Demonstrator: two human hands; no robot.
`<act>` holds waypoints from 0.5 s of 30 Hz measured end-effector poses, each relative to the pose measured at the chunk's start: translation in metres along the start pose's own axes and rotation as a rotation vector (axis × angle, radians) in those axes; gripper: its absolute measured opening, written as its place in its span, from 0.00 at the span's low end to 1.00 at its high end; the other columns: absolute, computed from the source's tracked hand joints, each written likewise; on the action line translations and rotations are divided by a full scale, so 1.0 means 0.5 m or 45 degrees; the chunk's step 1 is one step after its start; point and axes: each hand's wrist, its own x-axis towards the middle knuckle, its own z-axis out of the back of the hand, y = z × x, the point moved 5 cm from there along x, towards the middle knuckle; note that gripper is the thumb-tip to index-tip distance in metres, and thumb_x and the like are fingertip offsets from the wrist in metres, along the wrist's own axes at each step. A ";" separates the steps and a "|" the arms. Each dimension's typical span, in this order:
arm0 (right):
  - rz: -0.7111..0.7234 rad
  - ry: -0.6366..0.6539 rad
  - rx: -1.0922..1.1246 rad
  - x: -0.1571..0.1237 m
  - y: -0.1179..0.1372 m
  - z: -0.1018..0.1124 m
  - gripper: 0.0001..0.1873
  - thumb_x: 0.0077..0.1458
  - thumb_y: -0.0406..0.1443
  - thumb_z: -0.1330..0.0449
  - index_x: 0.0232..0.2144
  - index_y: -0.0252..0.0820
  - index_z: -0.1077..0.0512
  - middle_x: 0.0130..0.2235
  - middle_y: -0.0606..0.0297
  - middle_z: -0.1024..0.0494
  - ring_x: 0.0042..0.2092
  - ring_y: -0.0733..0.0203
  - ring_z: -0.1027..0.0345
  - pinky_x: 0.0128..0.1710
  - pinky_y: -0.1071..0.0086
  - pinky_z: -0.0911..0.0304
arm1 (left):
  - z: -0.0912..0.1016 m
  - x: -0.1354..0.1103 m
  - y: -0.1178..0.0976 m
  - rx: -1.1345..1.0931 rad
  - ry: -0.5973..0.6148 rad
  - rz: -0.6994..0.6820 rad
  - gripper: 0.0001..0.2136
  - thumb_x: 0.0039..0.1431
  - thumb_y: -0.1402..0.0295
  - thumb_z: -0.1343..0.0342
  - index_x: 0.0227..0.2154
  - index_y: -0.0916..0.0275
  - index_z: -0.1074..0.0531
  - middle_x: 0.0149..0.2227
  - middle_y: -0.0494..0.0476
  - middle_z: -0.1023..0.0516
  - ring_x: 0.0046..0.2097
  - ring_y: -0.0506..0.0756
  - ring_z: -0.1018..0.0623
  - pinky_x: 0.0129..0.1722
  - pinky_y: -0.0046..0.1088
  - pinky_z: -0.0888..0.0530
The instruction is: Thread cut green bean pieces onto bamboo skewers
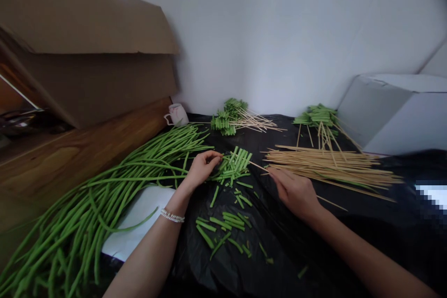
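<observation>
My right hand (295, 191) is closed round the blunt end of a bamboo skewer (259, 166), which points left over the black sheet. Several cut long bean pieces (241, 160) sit side by side across that skewer. Just left of them, my left hand (201, 168) has thumb and fingertips pinched together; whatever is between them is too small to make out. Loose cut pieces (232, 221) lie scattered below on the black plastic sheet (279, 256). A large heap of uncut long beans (115, 191) spreads along the left, partly behind my left forearm.
Bare bamboo skewers (331, 167) lie in a pile at the right. Filled skewers rest in a left stack (223, 122) and a right stack (319, 114) near the wall. Also around are a mug (178, 114), a cardboard box (104, 79), a white box (405, 116) and a white sheet (139, 214).
</observation>
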 end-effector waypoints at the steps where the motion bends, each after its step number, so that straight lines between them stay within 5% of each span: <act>1: 0.001 -0.002 -0.001 0.000 0.000 0.001 0.16 0.61 0.31 0.50 0.47 0.40 0.26 0.42 0.59 0.20 0.41 0.61 0.25 0.42 0.70 0.31 | 0.001 0.000 -0.001 0.037 -0.022 -0.011 0.14 0.54 0.59 0.45 0.36 0.64 0.23 0.34 0.57 0.20 0.34 0.54 0.24 0.37 0.28 0.30; 8: -0.004 -0.009 0.012 0.001 -0.004 0.005 0.15 0.61 0.31 0.50 0.47 0.39 0.27 0.44 0.59 0.20 0.42 0.61 0.25 0.43 0.70 0.32 | 0.007 -0.010 -0.017 0.445 -0.106 -0.064 0.14 0.58 0.59 0.49 0.32 0.62 0.22 0.32 0.54 0.20 0.33 0.54 0.24 0.35 0.27 0.32; 15: -0.001 -0.018 0.006 0.000 -0.010 0.002 0.15 0.62 0.32 0.50 0.47 0.39 0.28 0.44 0.60 0.20 0.41 0.62 0.25 0.42 0.70 0.31 | 0.030 -0.007 0.007 0.690 -0.209 -0.036 0.10 0.57 0.70 0.49 0.37 0.60 0.23 0.37 0.57 0.20 0.39 0.56 0.23 0.41 0.30 0.31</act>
